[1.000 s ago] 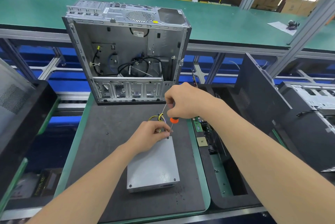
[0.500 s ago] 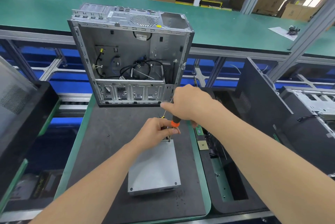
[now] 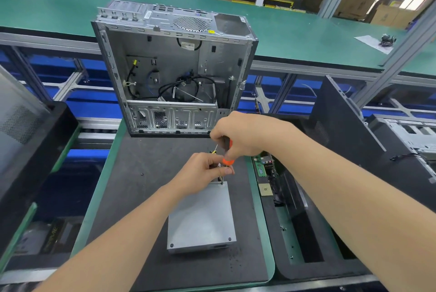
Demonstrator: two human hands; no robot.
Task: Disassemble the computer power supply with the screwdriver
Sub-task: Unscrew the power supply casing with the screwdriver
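Note:
A grey metal power supply box (image 3: 200, 218) lies flat on the dark mat (image 3: 141, 197). My right hand (image 3: 243, 133) grips the orange-and-black handle of a screwdriver (image 3: 227, 161), held upright with its tip on the box's far right corner. My left hand (image 3: 205, 171) pinches the screwdriver's shaft just above that corner, next to the yellow and black wires at the box's far end. Two screws show at the box's near corners.
An open grey computer case (image 3: 174, 67) stands upright at the far edge of the mat. A black tray (image 3: 306, 232) with a green circuit board (image 3: 263, 169) sits to the right. Black panels flank both sides. Small loose screws lie on the mat.
My right hand has shifted a little on the screwdriver handle and my left hand's fingers have closed in on the shaft. The tip has stayed at the far right corner.

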